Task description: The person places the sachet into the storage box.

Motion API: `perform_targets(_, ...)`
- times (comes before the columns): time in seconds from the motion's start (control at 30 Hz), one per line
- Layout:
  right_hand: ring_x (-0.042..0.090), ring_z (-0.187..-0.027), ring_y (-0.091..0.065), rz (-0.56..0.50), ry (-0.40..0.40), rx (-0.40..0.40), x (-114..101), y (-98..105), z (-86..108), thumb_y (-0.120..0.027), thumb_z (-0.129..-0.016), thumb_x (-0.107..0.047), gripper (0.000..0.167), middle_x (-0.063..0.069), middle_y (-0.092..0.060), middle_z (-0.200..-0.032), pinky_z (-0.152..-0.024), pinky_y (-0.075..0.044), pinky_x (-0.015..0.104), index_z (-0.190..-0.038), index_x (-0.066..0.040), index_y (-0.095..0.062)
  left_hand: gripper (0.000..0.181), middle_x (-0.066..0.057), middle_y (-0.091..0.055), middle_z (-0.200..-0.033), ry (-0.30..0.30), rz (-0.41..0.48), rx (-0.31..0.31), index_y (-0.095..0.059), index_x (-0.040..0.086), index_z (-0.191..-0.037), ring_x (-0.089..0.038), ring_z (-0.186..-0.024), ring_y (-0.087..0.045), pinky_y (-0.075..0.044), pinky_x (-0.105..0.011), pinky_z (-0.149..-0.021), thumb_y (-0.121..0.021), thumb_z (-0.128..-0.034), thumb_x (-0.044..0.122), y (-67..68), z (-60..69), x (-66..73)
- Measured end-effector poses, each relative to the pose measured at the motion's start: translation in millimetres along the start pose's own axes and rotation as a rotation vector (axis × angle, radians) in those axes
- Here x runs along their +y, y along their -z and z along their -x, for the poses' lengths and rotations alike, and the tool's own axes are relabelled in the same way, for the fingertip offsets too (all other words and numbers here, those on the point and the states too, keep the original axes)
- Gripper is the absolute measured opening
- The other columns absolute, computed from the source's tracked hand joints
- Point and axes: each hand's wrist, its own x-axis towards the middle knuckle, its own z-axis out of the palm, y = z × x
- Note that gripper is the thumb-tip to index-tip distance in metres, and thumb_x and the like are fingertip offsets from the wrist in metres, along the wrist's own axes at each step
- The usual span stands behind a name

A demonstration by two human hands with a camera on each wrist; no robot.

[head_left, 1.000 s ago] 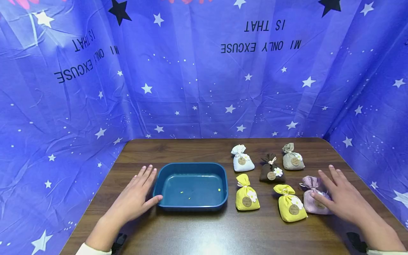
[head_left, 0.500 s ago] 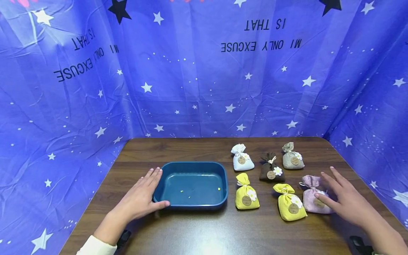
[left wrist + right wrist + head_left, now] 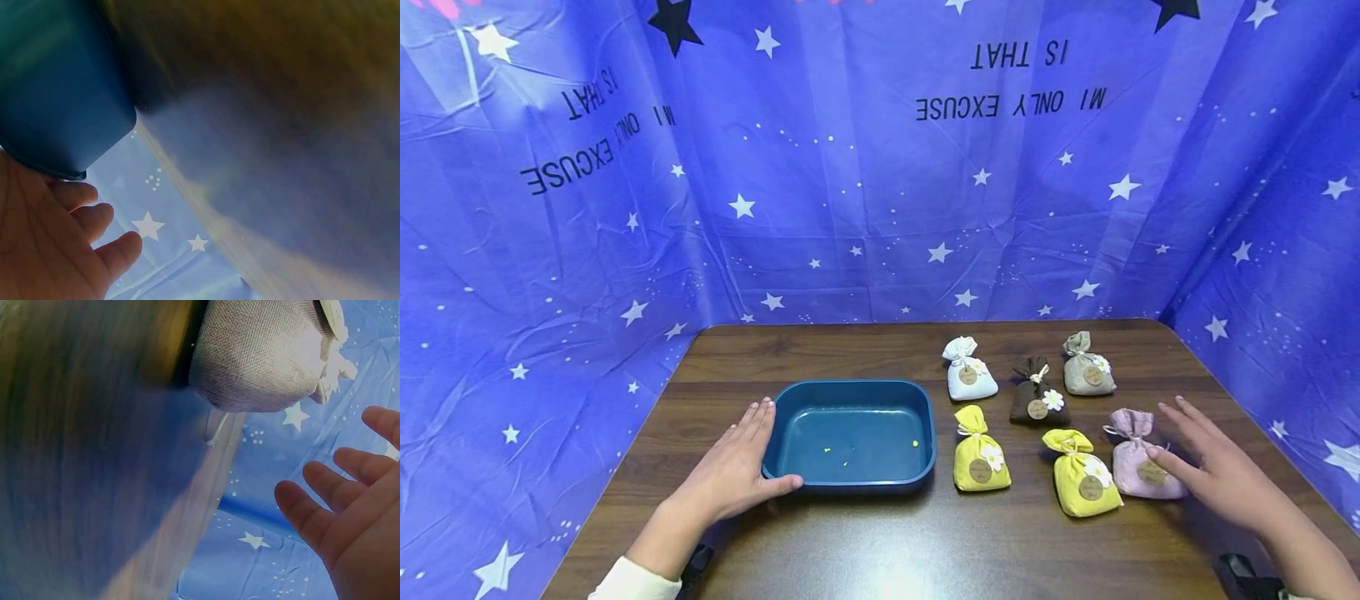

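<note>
In the head view, the left hand (image 3: 730, 471) lies against the left end of a dark blue tray (image 3: 850, 482), fingers fairly straight along its outside and thumb at the near rim. The left wrist view shows that palm (image 3: 44, 237) beside the tray wall (image 3: 62, 87). At the right, the other hand (image 3: 1232, 475) hovers beside a pink sachet (image 3: 1135, 462), its fingers spread and holding nothing. A yellow sachet (image 3: 1082, 483) lies just left of the pink one. In the right wrist view the fingers of the right hand (image 3: 356, 512) stand apart from a sachet (image 3: 256, 356).
Another yellow sachet (image 3: 981, 458) lies right of the tray. Farther back are a white sachet (image 3: 972, 383), a dark brown one (image 3: 1028, 400) and a beige one (image 3: 1078, 377). Small yellow bits are in the tray. A blue star-patterned cloth (image 3: 865, 275) hangs around the wooden table (image 3: 865, 550).
The left hand has moved right, against the tray, with its thumb now at the near rim. The right hand has shifted slightly right, away from the pink sachet. Tray and sachets stay put.
</note>
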Motion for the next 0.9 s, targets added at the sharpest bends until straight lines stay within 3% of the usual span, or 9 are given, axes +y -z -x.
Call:
perform_targets(0.07, 0.066, -0.133, -0.017, -0.018, -0.021, -0.013, 1.3, 0.1, 0.5, -0.064, -0.097, -0.017, 0.068, 0.039, -0.014, -0.154, -0.110, -0.004, 0.067, -0.150, 0.009, -0.030, 0.115, -0.028, -0.026, -0.156, 0.009, 0.010, 0.000, -0.026, -0.013, -0.150, -0.043, -0.144, -0.025, -0.030, -0.060, -0.109, -0.067, -0.0801, 0.069, -1.5, -0.7, -0.4)
perform_targets(0.13, 0.065, -0.133, -0.020, -0.032, -0.038, -0.017, 3.1, 0.9, 0.9, -0.063, -0.098, -0.016, 0.067, 0.041, -0.016, -0.153, -0.116, -0.008, 0.048, -0.150, 0.009, -0.029, 0.115, -0.029, -0.027, -0.156, 0.017, 0.019, 0.002, -0.027, -0.013, -0.150, -0.043, -0.144, -0.026, -0.030, -0.060, -0.109, -0.068, -0.0793, 0.068, -2.5, -1.3, -0.7)
perform_targets(0.2, 0.062, -0.129, -0.027, -0.040, -0.057, -0.022, 4.6, 2.2, 1.5, -0.063, -0.098, -0.016, 0.066, 0.041, -0.022, -0.150, -0.113, -0.022, 0.029, -0.150, 0.008, -0.030, 0.116, -0.029, -0.029, -0.155, 0.025, 0.028, 0.005, -0.027, -0.013, -0.150, -0.043, -0.143, -0.027, -0.030, -0.060, -0.108, -0.069, -0.0785, 0.068, -2.9, -1.6, -0.4)
perform_targets(0.27, 0.048, -0.124, -0.043, -0.048, -0.072, -0.030, 6.5, 3.4, 2.1, -0.062, -0.098, -0.016, 0.062, 0.041, -0.031, -0.145, -0.096, -0.032, 0.012, -0.148, 0.009, -0.034, 0.116, -0.029, -0.031, -0.154, 0.038, 0.034, 0.006, -0.028, -0.012, -0.150, -0.044, -0.143, -0.027, -0.029, -0.062, -0.108, -0.069, -0.0780, 0.069, -3.3, -1.6, -0.2)
perform_targets(0.33, 0.024, -0.114, -0.054, -0.059, -0.080, -0.038, 8.5, 4.0, 2.7, -0.063, -0.098, -0.015, 0.058, 0.040, -0.040, -0.139, -0.077, -0.033, 0.005, -0.144, 0.011, -0.039, 0.116, -0.028, -0.032, -0.154, 0.055, 0.043, 0.001, -0.027, -0.010, -0.151, -0.044, -0.143, -0.027, -0.028, -0.064, -0.108, -0.069, -0.0777, 0.070, -3.7, -1.4, 0.1)
perform_targets(0.43, -0.009, -0.105, -0.047, -0.113, -0.088, -0.072, 11.6, 3.4, 4.7, -0.060, -0.100, -0.012, 0.051, 0.041, -0.045, -0.132, -0.075, -0.035, 0.005, -0.139, 0.015, -0.041, 0.115, -0.029, -0.034, -0.153, 0.075, 0.070, -0.004, -0.026, -0.007, -0.153, -0.046, -0.142, -0.027, -0.027, -0.065, -0.108, -0.069, -0.0778, 0.069, -4.2, -0.9, 0.3)
perform_targets(0.5, -0.018, -0.104, -0.039, -0.142, -0.103, -0.089, 13.3, 2.6, 5.6, -0.057, -0.101, -0.012, 0.049, 0.041, -0.046, -0.130, -0.075, -0.035, 0.005, -0.138, 0.016, -0.041, 0.115, -0.028, -0.034, -0.153, 0.085, 0.098, -0.012, -0.024, -0.007, -0.153, -0.046, -0.141, -0.029, -0.029, -0.063, -0.108, -0.070, -0.0783, 0.067, -4.5, -0.5, 0.4)
perform_targets(0.7, -0.015, -0.098, -0.045, -0.197, -0.140, -0.114, 17.5, 0.5, 7.1, -0.052, -0.103, -0.011, 0.046, 0.036, -0.049, -0.126, -0.070, -0.047, 0.018, -0.137, 0.017, -0.038, 0.117, -0.029, -0.051, -0.139, 0.128, 0.149, -0.049, -0.017, -0.003, -0.156, -0.040, -0.125, -0.052, -0.042, -0.055, -0.101, -0.071, -0.0784, 0.066, -4.3, -0.4, 0.4)
perform_targets(0.9, -0.013, -0.097, -0.049, -0.249, -0.179, -0.140, 21.9, -0.3, 9.1, -0.050, -0.104, -0.013, 0.047, 0.015, -0.055, -0.125, -0.068, -0.052, 0.028, -0.138, 0.017, -0.036, 0.121, -0.024, -0.065, -0.116, 0.184, 0.164, -0.111, -0.010, 0.002, -0.158, -0.031, -0.101, -0.066, -0.050, -0.052, -0.089, -0.070, -0.0770, 0.070, -1.8, -1.6, 1.9)
